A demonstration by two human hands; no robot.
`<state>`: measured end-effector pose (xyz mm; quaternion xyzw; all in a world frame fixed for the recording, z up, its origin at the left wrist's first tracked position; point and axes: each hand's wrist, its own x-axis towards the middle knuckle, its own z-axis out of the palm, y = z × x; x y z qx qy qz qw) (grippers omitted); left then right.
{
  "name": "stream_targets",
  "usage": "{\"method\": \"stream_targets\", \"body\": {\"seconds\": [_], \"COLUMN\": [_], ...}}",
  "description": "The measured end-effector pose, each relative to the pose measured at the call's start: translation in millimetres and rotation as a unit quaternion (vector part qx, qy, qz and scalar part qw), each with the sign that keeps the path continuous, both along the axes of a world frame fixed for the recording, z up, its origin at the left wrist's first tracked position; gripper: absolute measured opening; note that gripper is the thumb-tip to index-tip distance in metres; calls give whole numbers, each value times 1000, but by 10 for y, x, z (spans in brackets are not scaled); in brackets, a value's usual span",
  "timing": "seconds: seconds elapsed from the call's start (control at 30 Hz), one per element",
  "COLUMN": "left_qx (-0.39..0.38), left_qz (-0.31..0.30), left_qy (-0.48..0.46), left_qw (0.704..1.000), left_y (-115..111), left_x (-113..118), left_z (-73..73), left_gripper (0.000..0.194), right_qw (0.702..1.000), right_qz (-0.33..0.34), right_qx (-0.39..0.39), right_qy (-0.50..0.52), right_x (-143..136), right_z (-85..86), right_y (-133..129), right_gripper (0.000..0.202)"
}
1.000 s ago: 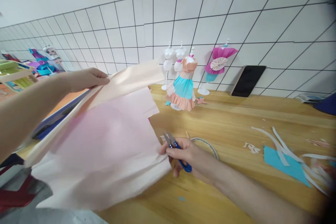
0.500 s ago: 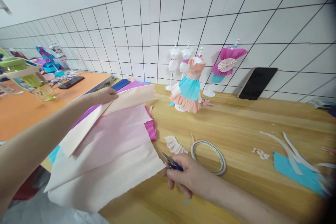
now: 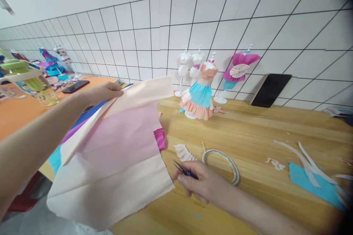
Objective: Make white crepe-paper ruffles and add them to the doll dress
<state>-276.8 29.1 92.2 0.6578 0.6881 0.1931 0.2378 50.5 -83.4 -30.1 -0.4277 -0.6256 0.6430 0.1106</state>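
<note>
Two bare hands work above a wooden table (image 3: 256,128). The left hand (image 3: 109,91) pinches the far fold of a paper sheet (image 3: 110,180), fingers closed on it; the right hand (image 3: 197,180) has its fingers curled around a pair of snips (image 3: 189,173), just beside the sheet's right edge. Whether these fingertips touch the paper cannot be told.

The sheet lies at the table's near left, partly raised. Its folded upper strip has a long axis running left to right, rising slightly, the free end pointing toward a dressed doll form (image 3: 200,93). The snips point to the upper left, their long axis slanting down to the right.

The sheet is cream, mauve-tinted across the middle, creased lower down and slightly ragged along the near edge; magenta paper (image 3: 159,139) shows beneath. The snips have metal blades and a blue handle. Faint marks on the tape roll (image 3: 236,172) are illegible.
</note>
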Motion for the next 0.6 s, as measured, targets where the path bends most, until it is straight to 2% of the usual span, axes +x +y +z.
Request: {"method": "stream_targets", "body": {"seconds": [0.1, 0.17, 0.27, 0.37, 0.5, 0.6], "left_qx": [-63, -63, -60, -86, -136, -165], "left_qz": [-13, 14, 33, 39, 28, 2], "left_qy": [-105, -148, -227, -307, -312, -307], "left_qw": [992, 987, 972, 947, 940, 937], "left_y": [-24, -27, -26, -32, -64, -90], "left_x": [-4, -15, -27, -8, 62, 93], "left_z": [86, 86, 14, -85, -155, -153], "left_gripper": [19, 17, 17, 28, 35, 33], "right_qw": [998, 995, 984, 967, 952, 946], "right_qz": [-64, -98, -144, -196, -252, -264], "right_qx": [-9, -17, -19, -8, 1, -11], "right_qy": [11, 29, 102, 165, 173, 190], "right_x": [-32, -52, -102, -214, -414, -501], "right_z": [33, 61, 86, 70, 25, 2], "right_y": [57, 100, 176, 271, 409, 463], "right_gripper": [20, 25, 36, 37, 28, 21]}}
